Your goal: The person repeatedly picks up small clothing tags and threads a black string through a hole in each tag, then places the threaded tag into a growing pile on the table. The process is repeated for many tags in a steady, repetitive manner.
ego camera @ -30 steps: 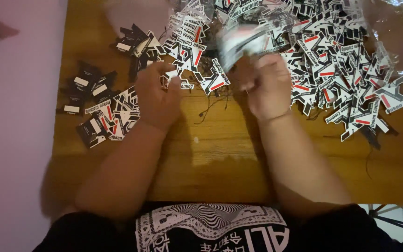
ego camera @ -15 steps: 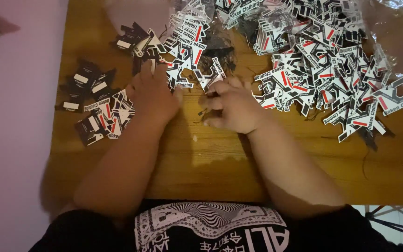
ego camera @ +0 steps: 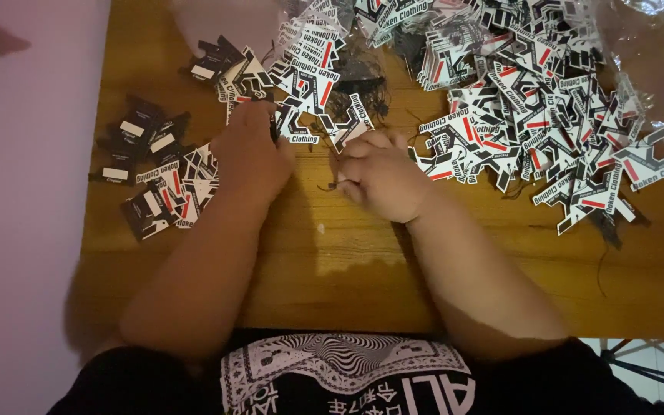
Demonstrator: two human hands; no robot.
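Note:
On a wooden table (ego camera: pixel 347 261) lie many black, white and red die-cut paper tags. My left hand (ego camera: pixel 251 154) rests palm down at the near edge of the middle pile of tags (ego camera: pixel 313 77), its fingertips closed on a tag (ego camera: pixel 290 127). My right hand (ego camera: pixel 382 173) is curled just to its right, fingers pinched on a thin dark string (ego camera: pixel 328 187) and touching a tag (ego camera: pixel 351 123) at the pile's edge. A large heap of tags (ego camera: pixel 532 115) spreads to the right of that hand.
A small group of tags (ego camera: pixel 159 173), some dark side up, lies left of my left hand. Crinkled clear plastic (ego camera: pixel 655 54) sits at the far right. A pink wall (ego camera: pixel 24 230) borders the table's left edge. Black metal legs (ego camera: pixel 647 361) show below right.
My right hand has come down from the heap at upper right to the table beside my left hand. My left hand has stayed at the middle pile.

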